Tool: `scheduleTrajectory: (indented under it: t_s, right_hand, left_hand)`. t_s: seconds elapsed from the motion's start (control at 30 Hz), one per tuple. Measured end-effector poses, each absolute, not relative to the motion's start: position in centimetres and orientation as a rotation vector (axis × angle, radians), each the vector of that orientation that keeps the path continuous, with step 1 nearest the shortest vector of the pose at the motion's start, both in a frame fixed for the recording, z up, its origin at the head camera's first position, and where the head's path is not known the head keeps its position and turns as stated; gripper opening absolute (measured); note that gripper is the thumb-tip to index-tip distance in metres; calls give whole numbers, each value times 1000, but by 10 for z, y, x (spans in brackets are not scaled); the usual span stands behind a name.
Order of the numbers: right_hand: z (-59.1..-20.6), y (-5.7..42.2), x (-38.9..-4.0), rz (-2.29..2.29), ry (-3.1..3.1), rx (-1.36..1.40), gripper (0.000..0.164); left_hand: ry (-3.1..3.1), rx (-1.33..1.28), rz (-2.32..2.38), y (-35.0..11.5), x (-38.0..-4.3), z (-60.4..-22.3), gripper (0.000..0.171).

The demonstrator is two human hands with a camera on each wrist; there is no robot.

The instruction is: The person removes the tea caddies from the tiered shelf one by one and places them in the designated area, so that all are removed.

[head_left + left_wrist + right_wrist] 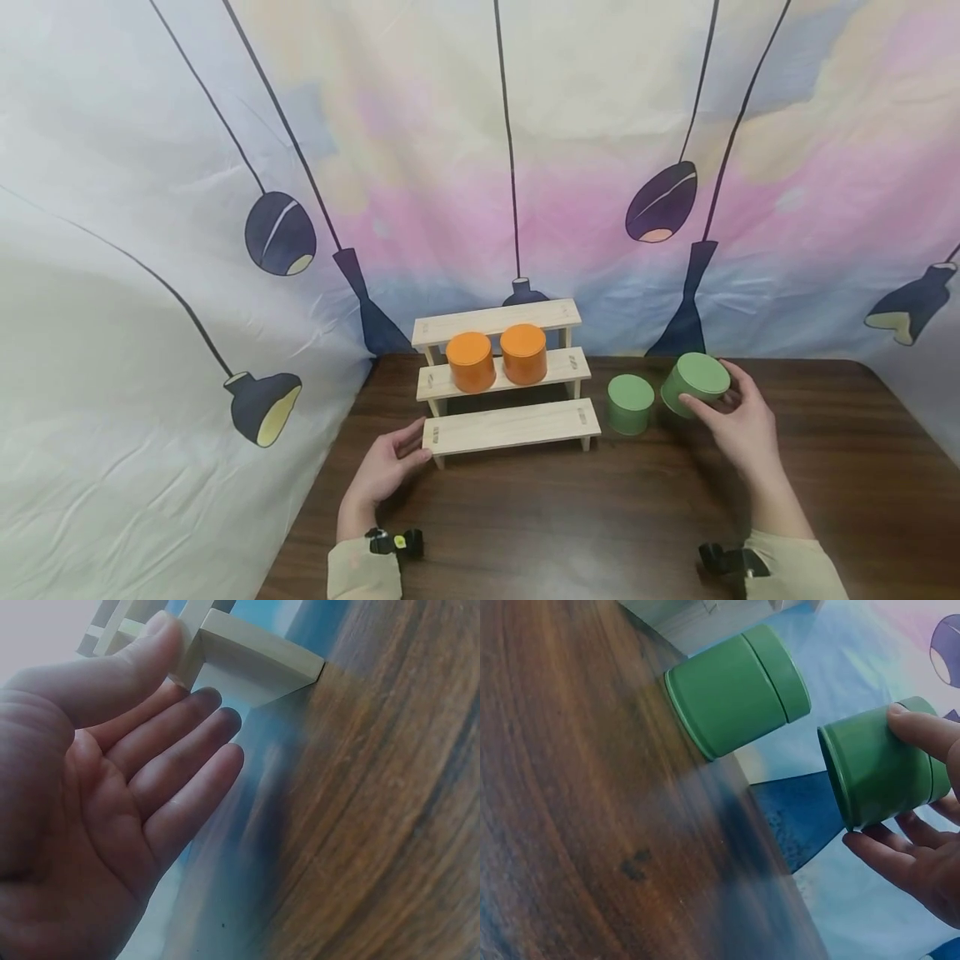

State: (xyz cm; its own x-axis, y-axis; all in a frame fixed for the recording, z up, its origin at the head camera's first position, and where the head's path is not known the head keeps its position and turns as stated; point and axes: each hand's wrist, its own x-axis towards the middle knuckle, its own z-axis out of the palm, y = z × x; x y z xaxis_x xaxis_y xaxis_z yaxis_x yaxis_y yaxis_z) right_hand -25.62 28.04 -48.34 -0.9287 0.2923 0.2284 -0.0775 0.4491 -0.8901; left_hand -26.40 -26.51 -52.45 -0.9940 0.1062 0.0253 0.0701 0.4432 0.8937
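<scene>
A three-step wooden shelf (pixel 510 427) stands on the table. My left hand (pixel 390 461) is at the left end of its lowest step, thumb at the front corner and index finger at the back one, pinching the board. In the left wrist view, the other fingers (pixel 187 787) extend loosely beside the shelf leg (pixel 259 656). My right hand (pixel 738 421) grips a green lidded tin (pixel 696 383) between thumb and fingers, tilted and lifted off the table, as the right wrist view shows. Left of it, a second green tin (pixel 630 406) stands upright on the table.
Two orange tins (pixel 470 362) (pixel 524 354) stand side by side on the middle step. The dark wooden table (pixel 540 525) ends against a cloth backdrop (pixel 585 150) printed with hanging lamps, which also runs along the left side.
</scene>
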Motion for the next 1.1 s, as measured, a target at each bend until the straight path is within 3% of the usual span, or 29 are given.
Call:
scheduleTrajectory:
  t_s: [1.1]
  right_hand:
    - [-507,289,-265,1415,-2629,-85,103]
  left_hand:
    - [2652,153,1633,-265,-264,-524,62]
